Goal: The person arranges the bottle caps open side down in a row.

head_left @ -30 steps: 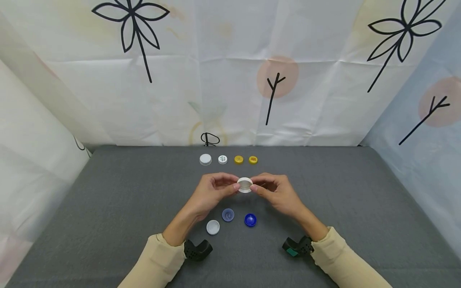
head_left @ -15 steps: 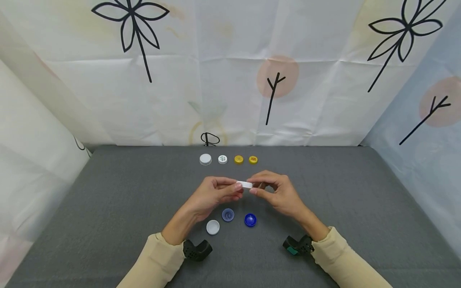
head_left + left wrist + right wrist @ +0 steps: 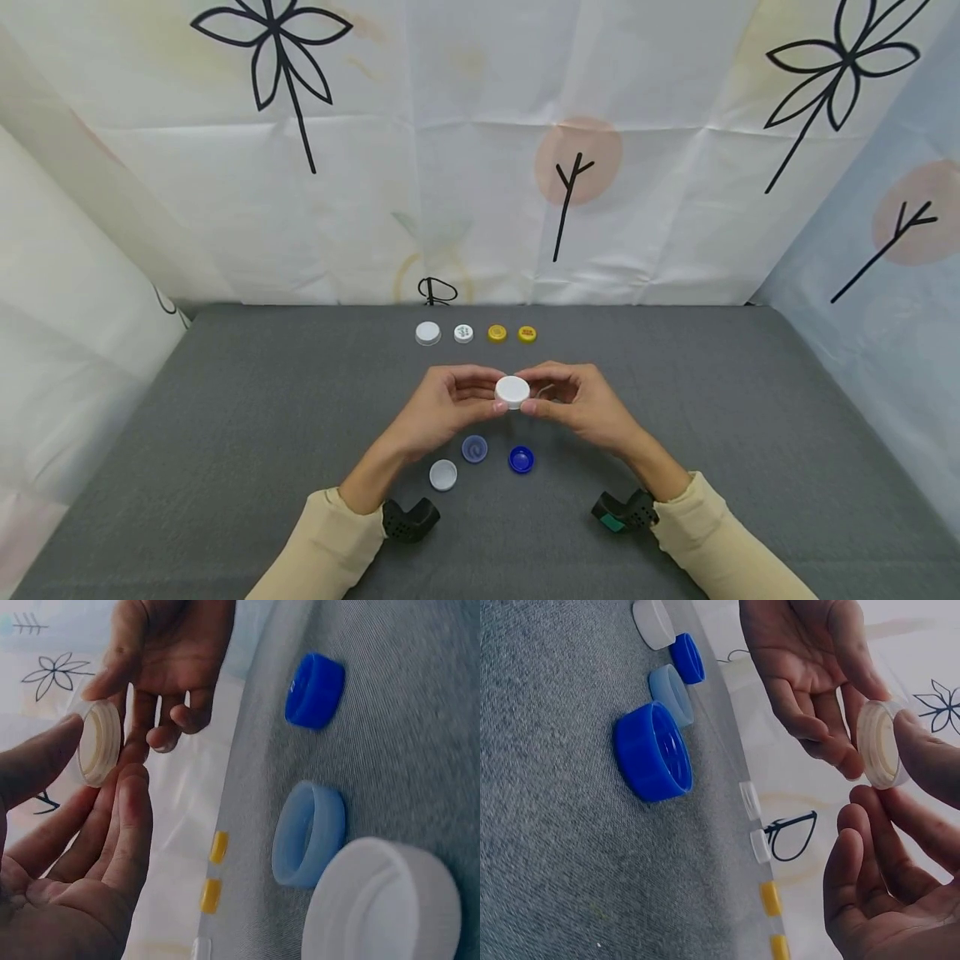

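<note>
Between my two hands a white bottle cap (image 3: pixel 512 390) is held up above the table, its smooth top turned up toward the head camera. My left hand (image 3: pixel 448 410) pinches its left edge between thumb and fingers. On the opposite edge, my right hand (image 3: pixel 577 406) pinches it the same way. Both wrist views show the cap's hollow, ridged underside (image 3: pixel 100 742). Closer to me on the table lie a white cap (image 3: pixel 443 475), a translucent light-blue cap (image 3: pixel 474 448) and a dark blue cap (image 3: pixel 521 459), hollow side up.
Along the back of the grey table (image 3: pixel 750 433) runs a row: a larger white cap (image 3: pixel 428 333), a small printed white cap (image 3: pixel 463 333) and two yellow caps (image 3: pixel 497 333). Another blue cap (image 3: pixel 688 658) shows in the right wrist view. A patterned cloth (image 3: pixel 480 183) hangs behind.
The held white cap has been turned over: its hollow side faced the head camera, then its edge, now its top. Both hands stay in nearly the same place.
</note>
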The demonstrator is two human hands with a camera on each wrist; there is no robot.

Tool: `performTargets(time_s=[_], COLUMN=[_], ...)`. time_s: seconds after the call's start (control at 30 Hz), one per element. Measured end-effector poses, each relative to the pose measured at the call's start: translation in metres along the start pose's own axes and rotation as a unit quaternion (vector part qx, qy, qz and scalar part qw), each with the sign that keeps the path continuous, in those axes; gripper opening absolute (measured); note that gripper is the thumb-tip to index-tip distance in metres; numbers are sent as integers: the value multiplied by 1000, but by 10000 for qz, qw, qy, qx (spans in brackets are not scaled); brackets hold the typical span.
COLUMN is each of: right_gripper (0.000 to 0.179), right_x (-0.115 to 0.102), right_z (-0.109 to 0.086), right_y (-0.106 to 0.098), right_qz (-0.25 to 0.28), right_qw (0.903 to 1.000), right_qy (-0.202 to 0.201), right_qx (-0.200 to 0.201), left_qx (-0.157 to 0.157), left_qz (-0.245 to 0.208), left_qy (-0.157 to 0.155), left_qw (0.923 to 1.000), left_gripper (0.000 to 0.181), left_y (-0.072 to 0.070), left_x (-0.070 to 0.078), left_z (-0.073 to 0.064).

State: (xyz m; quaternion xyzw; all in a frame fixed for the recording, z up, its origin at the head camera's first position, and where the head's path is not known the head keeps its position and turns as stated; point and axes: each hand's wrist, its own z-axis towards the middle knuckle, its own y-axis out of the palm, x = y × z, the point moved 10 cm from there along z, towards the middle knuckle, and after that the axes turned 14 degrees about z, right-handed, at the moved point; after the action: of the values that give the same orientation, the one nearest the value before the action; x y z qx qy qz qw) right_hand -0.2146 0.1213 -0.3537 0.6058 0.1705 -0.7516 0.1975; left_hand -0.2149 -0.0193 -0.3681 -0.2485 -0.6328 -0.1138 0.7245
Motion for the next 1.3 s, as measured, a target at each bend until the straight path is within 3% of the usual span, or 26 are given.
performTargets(time_s=[0.13, 0.23, 0.47, 0.63, 0.87, 1.07, 1.3], right_gripper=[32, 32, 31, 31, 32, 35, 33], right_x=[-1, -2, -2, -2, -1, 6, 32], right_z=[0, 0, 1, 10, 49, 102, 161], right_y=[2, 4, 8, 16, 37, 62, 89], right_qz=[-132, -291, -515, -790, -1227, -1671, -2534], right_qw=[9998, 9993, 9975, 9953, 9906, 9830, 9632], right_qy=[-99, -174, -406, -424, -322, -233, 375], right_qx=[-89, -154, -259, -362, -518, -722, -816], left_qx=[97, 183, 223, 290, 492, 703, 668], left_qz=[600, 1195, 2084, 2621, 3091, 3438, 3935], left_qy=[332, 485, 619, 672, 533, 250, -69], left_qw=[9976, 9915, 9758, 9623, 9483, 9361, 9169], left_gripper=[34, 34, 33, 34, 34, 37, 38], left_y=[0, 0, -2, -14, -51, -103, -157], left_x=[6, 12, 22, 24, 22, 13, -10], left_z=[-1, -2, -3, -6, -9, -7, 2])
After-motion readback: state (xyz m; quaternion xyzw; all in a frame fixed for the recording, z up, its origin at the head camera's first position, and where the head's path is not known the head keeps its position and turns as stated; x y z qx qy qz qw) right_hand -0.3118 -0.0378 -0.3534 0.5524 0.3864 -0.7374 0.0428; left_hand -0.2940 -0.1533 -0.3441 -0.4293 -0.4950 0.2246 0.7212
